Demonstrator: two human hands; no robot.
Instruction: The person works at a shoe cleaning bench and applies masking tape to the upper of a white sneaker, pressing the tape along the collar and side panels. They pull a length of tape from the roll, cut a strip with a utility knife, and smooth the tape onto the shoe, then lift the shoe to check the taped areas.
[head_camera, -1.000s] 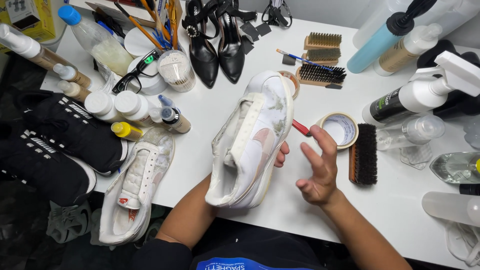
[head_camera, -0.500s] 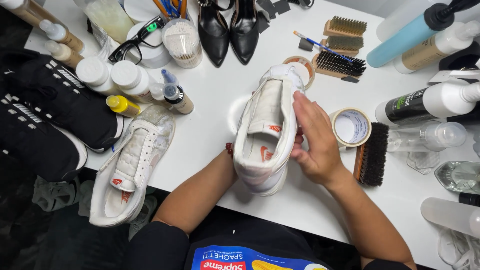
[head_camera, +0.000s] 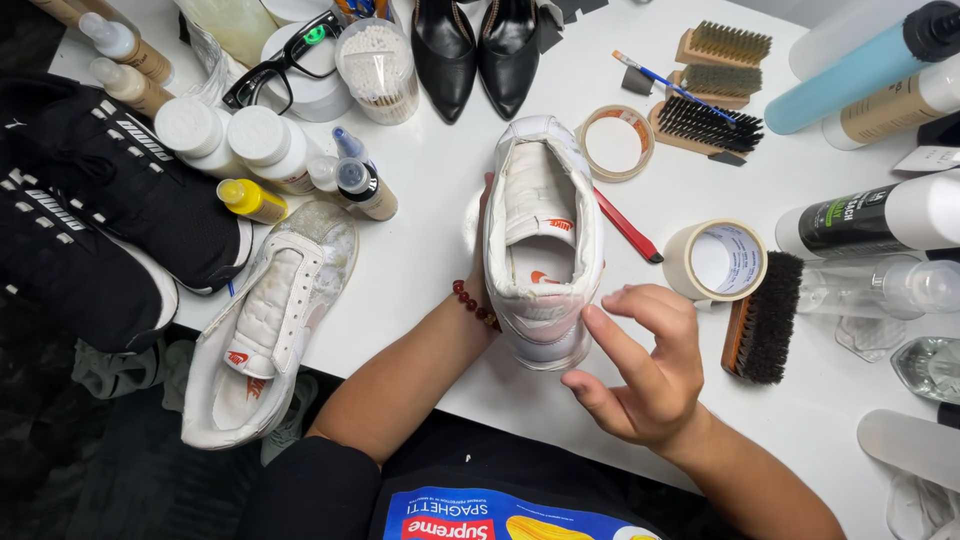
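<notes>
A: White leather sneaker (head_camera: 541, 240), opening up, sits near the near edge of the white table (head_camera: 440, 200). Which way does it point?

B: Toe toward the far edge, heel toward the person; long axis runs near to far.

A: Hands?

B: Left hand (head_camera: 483, 262) grips its side. Right hand (head_camera: 640, 365) is loose, fingers spread, fingertip at the heel, holding nothing.

A: Risks?

B: I'd judge a one-sided grip could let it roll onto the red utility knife (head_camera: 627, 225) beside it.

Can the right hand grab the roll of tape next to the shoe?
Probably yes. The right hand is open and free, and the roll of tape stands just beyond its fingertips on the table, with nothing between them.
</notes>
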